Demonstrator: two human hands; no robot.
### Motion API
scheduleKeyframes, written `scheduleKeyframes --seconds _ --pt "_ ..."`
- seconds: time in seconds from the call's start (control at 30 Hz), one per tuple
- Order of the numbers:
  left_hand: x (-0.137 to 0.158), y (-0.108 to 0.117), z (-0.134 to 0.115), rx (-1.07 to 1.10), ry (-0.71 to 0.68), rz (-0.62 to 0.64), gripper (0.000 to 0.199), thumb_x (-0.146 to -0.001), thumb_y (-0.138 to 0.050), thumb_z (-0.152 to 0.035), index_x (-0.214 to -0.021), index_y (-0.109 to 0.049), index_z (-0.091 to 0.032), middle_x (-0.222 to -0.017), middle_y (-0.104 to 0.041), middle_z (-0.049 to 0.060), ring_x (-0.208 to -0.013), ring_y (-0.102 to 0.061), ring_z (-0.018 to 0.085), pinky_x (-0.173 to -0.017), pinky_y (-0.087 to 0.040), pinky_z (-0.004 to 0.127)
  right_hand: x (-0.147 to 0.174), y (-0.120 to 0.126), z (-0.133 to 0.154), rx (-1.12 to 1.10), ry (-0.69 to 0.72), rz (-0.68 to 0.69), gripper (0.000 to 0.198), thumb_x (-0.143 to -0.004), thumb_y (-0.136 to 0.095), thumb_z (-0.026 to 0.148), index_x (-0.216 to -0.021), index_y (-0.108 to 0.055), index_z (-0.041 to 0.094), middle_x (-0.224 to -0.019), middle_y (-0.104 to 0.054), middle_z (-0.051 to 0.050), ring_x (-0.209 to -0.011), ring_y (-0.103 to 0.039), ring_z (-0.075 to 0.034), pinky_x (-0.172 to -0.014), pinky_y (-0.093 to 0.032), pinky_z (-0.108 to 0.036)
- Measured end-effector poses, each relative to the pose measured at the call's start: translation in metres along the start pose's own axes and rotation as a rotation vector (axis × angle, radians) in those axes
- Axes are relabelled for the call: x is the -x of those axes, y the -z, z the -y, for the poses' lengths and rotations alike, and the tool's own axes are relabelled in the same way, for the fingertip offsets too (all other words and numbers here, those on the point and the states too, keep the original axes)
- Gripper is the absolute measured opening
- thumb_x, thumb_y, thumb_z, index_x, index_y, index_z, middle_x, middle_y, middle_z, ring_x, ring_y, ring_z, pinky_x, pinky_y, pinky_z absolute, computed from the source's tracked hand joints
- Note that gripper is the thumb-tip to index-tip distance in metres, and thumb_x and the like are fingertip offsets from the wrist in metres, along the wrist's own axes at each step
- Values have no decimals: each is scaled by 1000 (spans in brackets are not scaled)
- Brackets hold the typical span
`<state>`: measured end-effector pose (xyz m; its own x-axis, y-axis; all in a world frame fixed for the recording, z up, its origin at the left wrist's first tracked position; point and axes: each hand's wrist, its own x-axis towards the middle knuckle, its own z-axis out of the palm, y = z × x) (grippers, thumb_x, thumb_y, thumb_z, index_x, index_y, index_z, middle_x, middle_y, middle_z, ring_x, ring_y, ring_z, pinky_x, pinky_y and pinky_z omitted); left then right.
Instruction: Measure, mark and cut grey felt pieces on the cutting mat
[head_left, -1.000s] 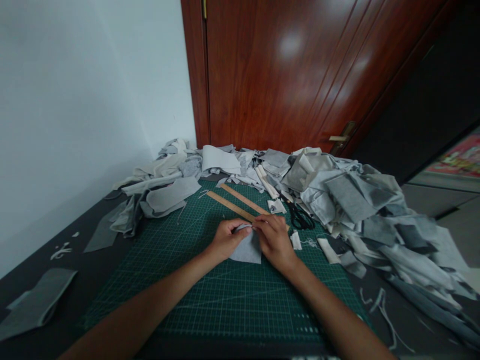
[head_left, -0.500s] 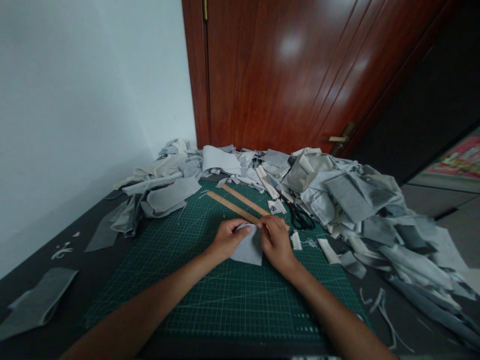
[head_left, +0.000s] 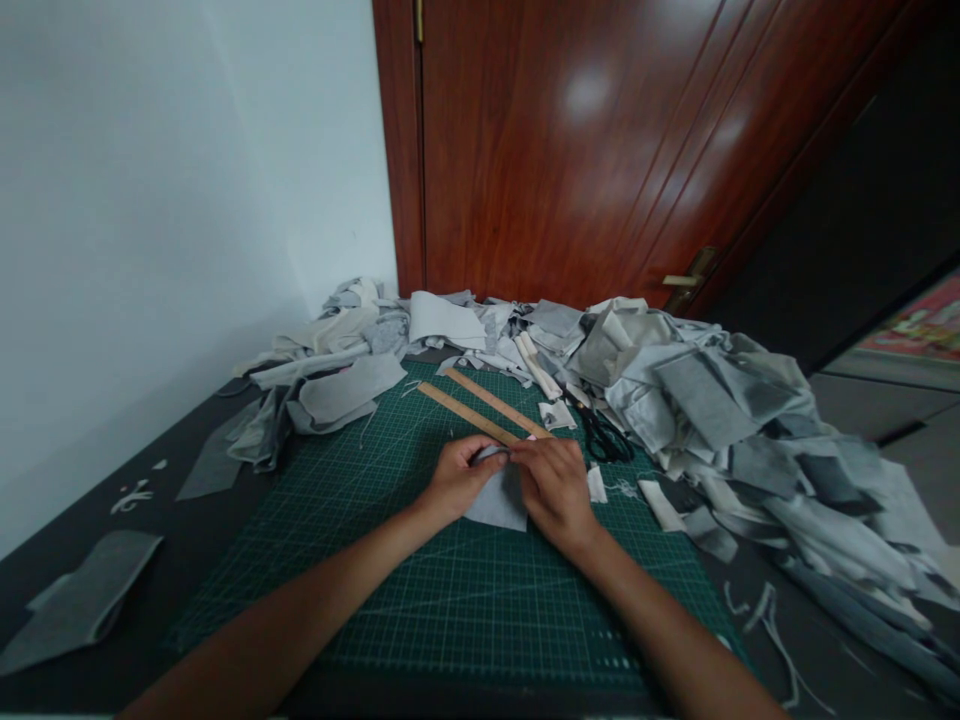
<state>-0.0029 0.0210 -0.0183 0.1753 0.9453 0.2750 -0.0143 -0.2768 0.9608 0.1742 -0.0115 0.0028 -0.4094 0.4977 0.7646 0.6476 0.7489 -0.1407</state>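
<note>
Between my hands is a small piece of grey fabric (head_left: 499, 502), its lower part hanging flat over the green cutting mat (head_left: 420, 600). My left hand (head_left: 463, 478) pinches its upper left edge, thumb on top. At the upper right edge, the fingers of my right hand (head_left: 553, 485) are closed on the same fabric and hide part of it. The top edge looks folded over near both thumbs. Just beyond my hands lie two wooden rulers (head_left: 457, 405), side by side at a slant, their near ends partly covered by my right hand.
Black-handled scissors (head_left: 606, 438) lie right of the rulers. A big heap of grey and white fabric scraps (head_left: 697, 390) covers the right side, and more scraps (head_left: 337, 395) lie back left. A folded grey cloth (head_left: 90, 600) rests far left. A wooden door (head_left: 540, 150) stands behind.
My right hand has turned, its fingers now reaching farther left over the fabric's top edge. That edge appears more folded. My left hand stays nearly in place; the view has shifted slightly.
</note>
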Motion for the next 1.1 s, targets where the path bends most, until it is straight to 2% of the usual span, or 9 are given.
scheduleKeyframes --seconds 0.23,0.4,0.53,0.7,0.83,0.97,1.03,1.1 --pt "0 1 -1 -4 27 41 20 -75 -73 -36 -78 -75 -17 -71 -68 -1 -66 -59 15 -63 -46 24 -4 -1 -1 -37 -24 -18 15 -99 -53 14 -107 -62 24 -101 -78 -5 -91 -70 -24 -83 -46 -42" --pt "-1 2 -3 -40 54 39 22 -74 -72 -37 -72 -74 -15 -64 -64 -2 -61 -54 13 -57 -41 23 -4 -4 -6 -6 23 -21 12 -99 -54 17 -106 -62 24 -96 -77 -6 -85 -69 -24 -79 -46 -42" --pt "2 2 -7 -99 2 59 19 -76 -69 -32 -69 -72 -15 -61 -63 -2 -59 -54 13 -56 -41 22 -7 1 -6 19 74 34 11 -100 -53 16 -105 -60 23 -94 -76 -6 -83 -68 -24 -77 -45 -42" --pt "7 -1 -12 -175 -100 67 18 -80 -64 -29 -72 -73 -15 -68 -69 1 -65 -60 15 -62 -46 24 -10 6 -5 -17 38 85 6 -97 -56 17 -99 -55 23 -93 -74 -7 -84 -67 -25 -74 -44 -41" --pt "8 -2 -11 -182 -79 63 19 -82 -63 -30 -78 -75 -15 -73 -73 3 -67 -63 16 -62 -47 24 -6 -1 -10 -14 -32 0 17 -94 -57 14 -88 -45 25 -91 -72 -5 -78 -65 -23 -72 -43 -40" --pt "5 0 -10 -167 -43 50 19 -82 -64 -30 -82 -77 -15 -76 -75 3 -68 -65 17 -63 -47 24 -3 -6 -13 -76 -134 -139 24 -91 -58 11 -89 -41 27 -89 -70 -4 -79 -64 -23 -72 -46 -39" --pt "5 0 -9 -158 -32 43 20 -82 -65 -31 -81 -77 -15 -74 -74 3 -67 -64 17 -61 -47 24 -2 -6 -13 -130 -131 -139 22 -92 -59 12 -93 -43 27 -90 -70 -4 -80 -64 -22 -74 -48 -39" --pt "5 0 -9 -145 -32 43 21 -81 -65 -32 -80 -77 -15 -72 -73 2 -65 -63 16 -60 -46 24 -2 -5 -13 -143 -66 -89 20 -94 -60 14 -97 -45 27 -93 -72 -4 -80 -65 -22 -75 -49 -40"
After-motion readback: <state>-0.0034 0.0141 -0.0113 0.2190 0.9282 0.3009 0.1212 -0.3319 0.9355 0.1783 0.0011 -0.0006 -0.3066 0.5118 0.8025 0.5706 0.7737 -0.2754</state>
